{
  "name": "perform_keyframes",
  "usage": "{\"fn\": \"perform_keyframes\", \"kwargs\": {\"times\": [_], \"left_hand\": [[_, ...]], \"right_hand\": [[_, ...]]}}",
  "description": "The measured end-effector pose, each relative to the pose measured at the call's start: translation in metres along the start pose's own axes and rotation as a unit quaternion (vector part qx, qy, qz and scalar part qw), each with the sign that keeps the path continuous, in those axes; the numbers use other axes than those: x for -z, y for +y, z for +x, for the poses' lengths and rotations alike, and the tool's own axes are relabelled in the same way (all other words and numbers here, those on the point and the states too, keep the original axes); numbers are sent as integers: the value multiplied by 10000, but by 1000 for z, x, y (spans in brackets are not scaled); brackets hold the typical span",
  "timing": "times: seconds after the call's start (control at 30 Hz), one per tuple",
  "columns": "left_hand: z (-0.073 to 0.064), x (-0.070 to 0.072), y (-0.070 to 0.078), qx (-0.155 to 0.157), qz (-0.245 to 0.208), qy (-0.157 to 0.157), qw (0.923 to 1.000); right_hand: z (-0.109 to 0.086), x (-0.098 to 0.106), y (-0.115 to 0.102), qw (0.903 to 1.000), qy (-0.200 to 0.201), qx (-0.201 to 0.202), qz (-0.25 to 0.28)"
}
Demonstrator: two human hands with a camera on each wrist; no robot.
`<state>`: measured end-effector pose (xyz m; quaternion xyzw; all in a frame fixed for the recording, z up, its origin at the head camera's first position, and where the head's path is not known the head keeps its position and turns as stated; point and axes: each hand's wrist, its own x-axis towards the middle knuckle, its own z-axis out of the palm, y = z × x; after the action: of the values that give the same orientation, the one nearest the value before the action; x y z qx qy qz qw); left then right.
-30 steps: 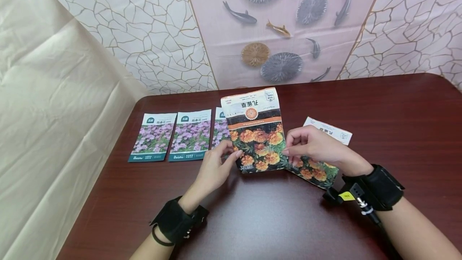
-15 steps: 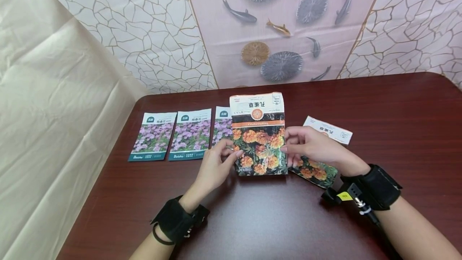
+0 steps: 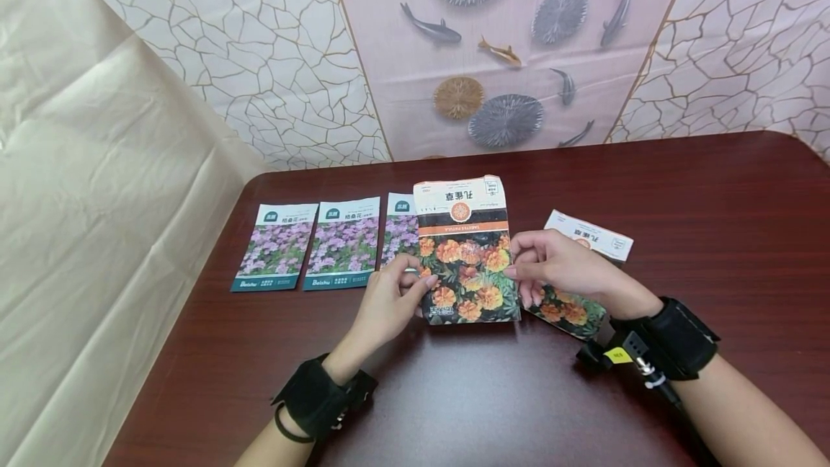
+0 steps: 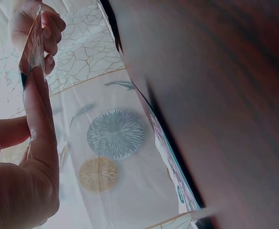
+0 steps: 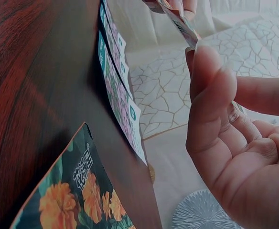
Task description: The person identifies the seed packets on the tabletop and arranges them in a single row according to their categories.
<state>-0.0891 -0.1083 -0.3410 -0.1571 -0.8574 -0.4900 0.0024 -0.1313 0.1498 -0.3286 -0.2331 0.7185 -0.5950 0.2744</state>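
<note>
Between both hands hangs an orange-and-black marigold seed packet (image 3: 467, 265), its print upside down in the head view. My left hand (image 3: 389, 301) pinches the packet's left edge near the bottom, and my right hand (image 3: 560, 265) pinches its right edge. The left wrist view shows the packet (image 4: 33, 50) edge-on, raised off the table, in the fingers of my left hand (image 4: 29, 176). From the right wrist, my right hand (image 5: 240, 138) grips the packet's corner between thumb and fingers. A second marigold packet (image 3: 570, 308) lies slanted on the table, partly under my right hand.
To the left, purple-flower seed packets stand in a row: one at the far left (image 3: 275, 247), one in the middle (image 3: 342, 243), and a third (image 3: 400, 225) partly covered by the held packet. The dark red table (image 3: 454, 395) meets a patterned cloth backdrop (image 3: 506, 42).
The held marigold packet has come down and slightly right, turning from a tilt to nearly straight. Both hands keep their grip, and the packets on the table stay put.
</note>
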Motion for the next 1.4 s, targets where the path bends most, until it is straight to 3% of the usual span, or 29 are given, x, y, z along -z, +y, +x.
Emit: {"fn": "perform_keyframes", "kwargs": {"times": [0.17, 0.5, 0.77, 0.87, 1.17, 1.4], "left_hand": [[0, 0, 1, 63, -79, -15, 9999], [1, 0, -1, -14, -617, -120, 9980], [0, -1, 0, 93, -801, -151, 9966], [0, -1, 0, 82, -820, -146, 9965], [0, -1, 1, 62, -956, -228, 9951], [0, 0, 0, 4, -917, -272, 9954]], "right_hand": [[-1, -2, -2, 9999, 125, 48, -84], [-5, 4, -8, 9955, 762, 65, -557], [-4, 7, -5, 9944, 875, 315, -507], [-4, 9, -3, 9949, 859, 425, -310], [-6, 16, 0, 9894, 526, 874, 1036], [-7, 23, 2, 9848, 539, 922, 1368]]}}
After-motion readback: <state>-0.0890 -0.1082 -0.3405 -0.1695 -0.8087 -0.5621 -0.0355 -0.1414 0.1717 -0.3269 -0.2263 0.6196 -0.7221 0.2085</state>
